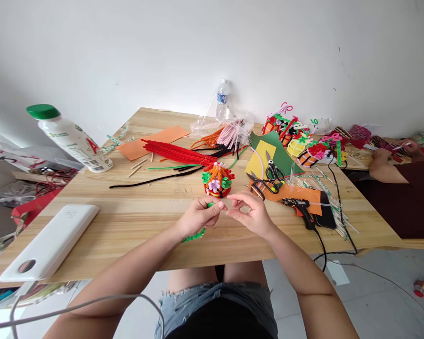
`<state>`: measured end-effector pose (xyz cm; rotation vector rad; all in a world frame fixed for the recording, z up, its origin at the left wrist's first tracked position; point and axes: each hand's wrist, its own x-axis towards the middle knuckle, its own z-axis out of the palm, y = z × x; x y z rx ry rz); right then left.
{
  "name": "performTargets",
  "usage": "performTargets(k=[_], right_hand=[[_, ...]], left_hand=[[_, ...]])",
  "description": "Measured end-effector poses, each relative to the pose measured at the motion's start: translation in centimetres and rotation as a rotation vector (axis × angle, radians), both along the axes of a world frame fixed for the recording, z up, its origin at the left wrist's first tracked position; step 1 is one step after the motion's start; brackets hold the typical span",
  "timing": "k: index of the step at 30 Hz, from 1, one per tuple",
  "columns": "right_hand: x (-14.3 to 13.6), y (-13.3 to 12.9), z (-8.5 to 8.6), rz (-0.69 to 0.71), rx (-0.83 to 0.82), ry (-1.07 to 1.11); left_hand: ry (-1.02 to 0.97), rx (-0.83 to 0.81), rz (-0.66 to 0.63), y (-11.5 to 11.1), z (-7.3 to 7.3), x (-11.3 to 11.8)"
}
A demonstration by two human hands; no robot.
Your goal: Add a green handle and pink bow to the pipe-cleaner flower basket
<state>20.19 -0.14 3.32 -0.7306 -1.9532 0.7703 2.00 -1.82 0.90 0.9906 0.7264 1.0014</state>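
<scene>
My left hand (197, 217) is closed on a green pipe cleaner (195, 236), whose fuzzy end hangs below the palm; a bit of green also shows above the fingers. My right hand (252, 214) is close by on the right, its thumb and fingers curved and apart at the left hand's fingertips. Nothing can be made out between them. Just beyond both hands stands a small round pipe-cleaner ornament (217, 180), with an orange top and red, green and lilac flowers around it.
Red pipe cleaners (175, 151) lie behind the ornament. Scissors (273, 170), a glue gun (298, 207) with a cord, and a phone (328, 212) are at right. Finished ornaments (297, 143) stand at the back. A power bank (53, 240) and bottle (70, 139) are left. A co-worker's arm (388, 167) shows far right.
</scene>
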Motion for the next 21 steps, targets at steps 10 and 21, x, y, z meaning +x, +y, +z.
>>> performTargets(k=[10, 21], right_hand=[[0.8, 0.5, -0.1, -0.120, 0.211, -0.092], [15.4, 6.9, -0.5, -0.839, 0.037, -0.826]], left_hand=[[0.002, -0.036, -0.104, -0.1, -0.1, -0.1], [0.034, -0.057, -0.005, 0.1, 0.1, 0.2]])
